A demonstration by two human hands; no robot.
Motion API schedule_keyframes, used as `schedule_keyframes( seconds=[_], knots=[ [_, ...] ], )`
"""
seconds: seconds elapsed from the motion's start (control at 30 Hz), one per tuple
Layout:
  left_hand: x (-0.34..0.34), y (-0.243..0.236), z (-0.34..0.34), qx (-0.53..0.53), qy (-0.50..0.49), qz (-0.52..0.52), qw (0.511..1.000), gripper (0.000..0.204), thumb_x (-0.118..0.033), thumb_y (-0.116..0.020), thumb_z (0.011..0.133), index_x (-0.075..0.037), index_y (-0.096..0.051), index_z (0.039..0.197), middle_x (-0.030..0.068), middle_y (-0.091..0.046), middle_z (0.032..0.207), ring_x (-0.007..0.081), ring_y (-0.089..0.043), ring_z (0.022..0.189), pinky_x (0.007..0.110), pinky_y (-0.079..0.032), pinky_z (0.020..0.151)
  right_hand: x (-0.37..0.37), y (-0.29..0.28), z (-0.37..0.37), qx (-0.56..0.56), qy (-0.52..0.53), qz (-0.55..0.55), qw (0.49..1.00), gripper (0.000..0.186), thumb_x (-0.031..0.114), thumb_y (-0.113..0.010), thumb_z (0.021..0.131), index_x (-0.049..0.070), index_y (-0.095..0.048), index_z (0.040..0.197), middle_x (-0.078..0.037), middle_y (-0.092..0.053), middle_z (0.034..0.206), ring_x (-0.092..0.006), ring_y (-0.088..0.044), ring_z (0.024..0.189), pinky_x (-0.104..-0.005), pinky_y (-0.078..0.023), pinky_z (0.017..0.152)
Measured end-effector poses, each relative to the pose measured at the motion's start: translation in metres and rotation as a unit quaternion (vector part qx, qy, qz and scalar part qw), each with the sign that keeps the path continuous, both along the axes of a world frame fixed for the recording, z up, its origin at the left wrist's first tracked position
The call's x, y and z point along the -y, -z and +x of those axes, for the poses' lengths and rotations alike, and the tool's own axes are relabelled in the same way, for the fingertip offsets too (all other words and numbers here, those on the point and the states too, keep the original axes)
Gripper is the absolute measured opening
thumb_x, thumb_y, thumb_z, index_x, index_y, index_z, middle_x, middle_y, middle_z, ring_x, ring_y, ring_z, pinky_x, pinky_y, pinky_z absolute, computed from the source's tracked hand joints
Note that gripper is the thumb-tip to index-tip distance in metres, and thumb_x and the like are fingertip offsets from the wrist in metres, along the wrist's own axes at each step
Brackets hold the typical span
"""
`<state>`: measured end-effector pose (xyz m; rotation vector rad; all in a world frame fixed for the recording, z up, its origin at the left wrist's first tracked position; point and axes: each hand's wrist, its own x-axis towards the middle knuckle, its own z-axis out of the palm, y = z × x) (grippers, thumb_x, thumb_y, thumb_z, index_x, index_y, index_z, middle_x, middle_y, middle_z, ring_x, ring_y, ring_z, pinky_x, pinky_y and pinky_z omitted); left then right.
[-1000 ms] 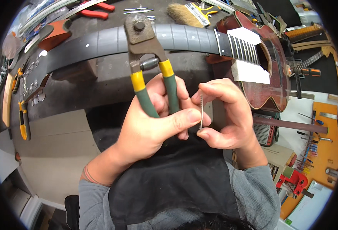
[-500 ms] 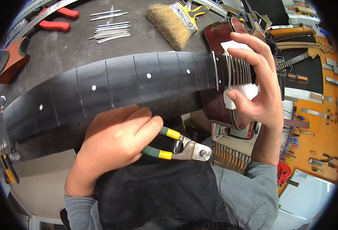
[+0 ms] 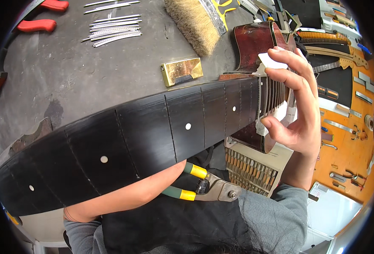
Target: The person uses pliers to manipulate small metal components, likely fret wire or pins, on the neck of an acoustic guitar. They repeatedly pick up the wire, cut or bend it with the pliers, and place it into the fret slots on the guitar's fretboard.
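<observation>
Across the black fretboard (image 3: 146,133), with its white dots and cut slots, my right hand (image 3: 295,106) spans the body end, thumb and middle fingertip at either end of a thin silver fret wire (image 3: 259,97). Beside it are several dark crosswise slats and white pads (image 3: 271,59) on the red guitar body (image 3: 252,40). My left hand (image 3: 146,188), mostly hidden under the neck, is closed round the green-and-yellow handles of the cutters (image 3: 221,190), whose metal head points right.
On the dark bench (image 3: 68,72) lie red-handled pliers (image 3: 36,25), several cut fret wires (image 3: 115,29), a wide brush (image 3: 191,25) and a brass block (image 3: 180,71). A tray of small tools (image 3: 248,169) is below the guitar; an orange tool board (image 3: 339,152) is at right.
The cutters have dropped from upright above the fretboard to lying sideways below it in my left hand. My right hand has moved up with the fret wire to the fretboard's body end.
</observation>
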<state>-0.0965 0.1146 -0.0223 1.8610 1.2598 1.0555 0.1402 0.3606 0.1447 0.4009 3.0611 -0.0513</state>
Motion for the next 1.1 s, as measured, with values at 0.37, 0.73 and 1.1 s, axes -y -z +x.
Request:
schedule_keyframes(
  seconds=[0.37,0.73,1.1],
  knots=[
    [-0.004,0.001,-0.001,-0.03,-0.014,0.034,0.999,0.052,0.009,-0.078,0.073,-0.007,-0.076,0.122,0.0045,-0.074,0.1,0.0282,-0.075,0.097,0.04,-0.057,0.096,0.002,0.0,0.0,0.019,0.013,0.0,1.0,0.075,0.053,-0.087,0.085,0.003,-0.072,0.138,-0.023,-0.067,0.156,-0.0403,-0.06,0.15,-0.0662,-0.028,0.134],
    [-0.012,-0.006,-0.001,-0.008,-0.022,0.028,0.999,0.044,0.006,-0.078,0.077,-0.007,-0.078,0.119,0.0056,-0.076,0.104,0.0288,-0.076,0.101,0.041,-0.058,0.099,0.005,-0.001,-0.001,0.028,0.02,-0.001,0.999,0.074,0.05,-0.087,0.086,0.002,-0.072,0.139,-0.022,-0.067,0.155,-0.04,-0.06,0.15,-0.0666,-0.027,0.135],
    [-0.008,-0.008,-0.005,-0.036,-0.01,0.015,0.999,0.047,0.004,-0.079,0.079,-0.007,-0.081,0.124,0.0097,-0.08,0.119,0.033,-0.077,0.113,0.045,-0.056,0.11,0.008,-0.004,-0.003,0.046,0.026,-0.01,0.999,0.076,0.051,-0.087,0.087,0.001,-0.072,0.142,-0.021,-0.067,0.155,-0.04,-0.061,0.15,-0.0676,-0.026,0.134]
  ],
)
